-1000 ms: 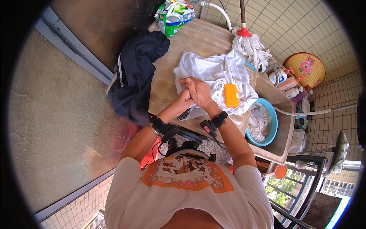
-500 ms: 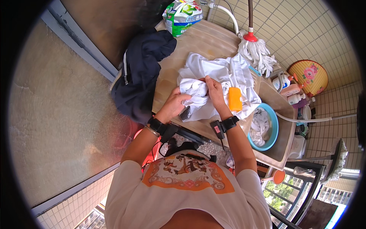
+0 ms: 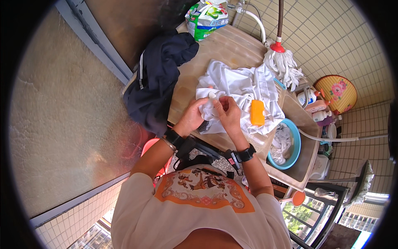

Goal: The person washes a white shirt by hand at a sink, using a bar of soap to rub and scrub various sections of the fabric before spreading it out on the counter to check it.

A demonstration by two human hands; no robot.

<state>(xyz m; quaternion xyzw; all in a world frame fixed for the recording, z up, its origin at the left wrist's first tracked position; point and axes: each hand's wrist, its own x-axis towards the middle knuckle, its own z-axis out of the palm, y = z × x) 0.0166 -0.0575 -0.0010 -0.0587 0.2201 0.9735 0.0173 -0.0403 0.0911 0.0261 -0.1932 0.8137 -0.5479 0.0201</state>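
A white garment lies crumpled over the stone washboard counter. Its near-left part is gathered up between my two hands. My left hand grips a fold of it, thumb on top. Close beside it, my right hand has its thumb and curled fingers pinched on the cloth; the exact spot under the fingertips is partly hidden. On the fabric, just right of my right hand, rests an orange bar of soap. A small dark checked patch shows below my left hand.
Dark navy clothing hangs over the counter's left edge. At the back stands a green-and-white bag. A mop leans at the back right. In the sink sits a blue basin with wet white cloth. Bottles line the right wall.
My right hand has shifted its hold, its fingers now curled and pinching nearer my left hand. The gathered cloth sits lower between the hands. The whole view has shifted slightly.
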